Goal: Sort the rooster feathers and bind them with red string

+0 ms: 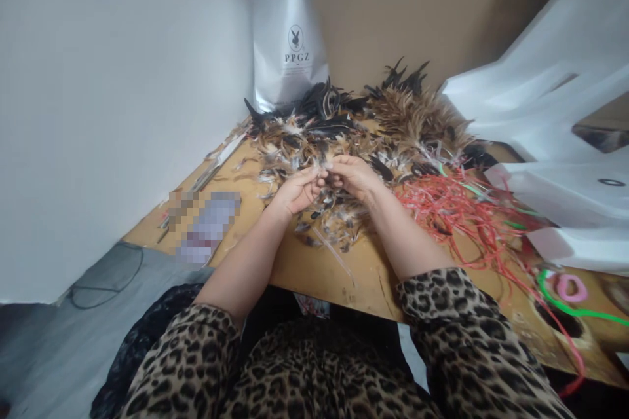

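While the head view shows the left hand [303, 191] and right hand [354, 178] meeting at their fingertips, both are pinched narrow on what looks like a pale feather tuft [321, 162] (too blurred to tell its long axis). Loose feathers [339, 226] lie under and around the hands on the table [289, 268]; the feather heap [314, 134] lies just beyond the fingertips, its brown clump [417, 118] nearer the right hand.
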Demonstrator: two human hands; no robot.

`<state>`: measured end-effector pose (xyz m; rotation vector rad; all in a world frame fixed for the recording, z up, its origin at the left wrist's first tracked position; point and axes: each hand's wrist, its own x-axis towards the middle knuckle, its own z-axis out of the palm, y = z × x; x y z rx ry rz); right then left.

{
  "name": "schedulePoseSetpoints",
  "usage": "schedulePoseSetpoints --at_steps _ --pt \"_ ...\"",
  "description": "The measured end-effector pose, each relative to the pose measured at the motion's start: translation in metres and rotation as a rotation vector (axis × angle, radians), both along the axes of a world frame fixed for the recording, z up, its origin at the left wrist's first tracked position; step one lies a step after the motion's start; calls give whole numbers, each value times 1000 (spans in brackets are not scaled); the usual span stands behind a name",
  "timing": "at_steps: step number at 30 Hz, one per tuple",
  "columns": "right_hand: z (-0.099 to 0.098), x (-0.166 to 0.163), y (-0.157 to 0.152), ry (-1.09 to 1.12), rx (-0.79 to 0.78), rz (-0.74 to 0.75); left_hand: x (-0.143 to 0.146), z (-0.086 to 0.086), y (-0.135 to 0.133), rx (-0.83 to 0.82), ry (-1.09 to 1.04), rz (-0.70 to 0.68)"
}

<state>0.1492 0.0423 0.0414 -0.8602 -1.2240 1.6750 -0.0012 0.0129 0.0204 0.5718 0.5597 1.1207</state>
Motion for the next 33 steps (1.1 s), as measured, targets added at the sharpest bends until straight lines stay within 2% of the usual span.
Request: schedulePoseSetpoints --at_steps 5,12,18,26,30,33 --pt "0 1 3 -110 70 -171 3 -5 5 68 203 158" --pt "1 -1 0 -259 200 -204 6 -5 1 128 332 157" --pt "4 -3 -4 -337 241 -201 7 -5 1 141 420 171" --pt "0 2 1 -142 49 -9 7 -3 0 260 586 242" --pt "1 5 4 -5 -15 -73 8 -4 0 309 676 226" --pt "7 8 6 96 -65 -134 7 -5 1 284 648 210"
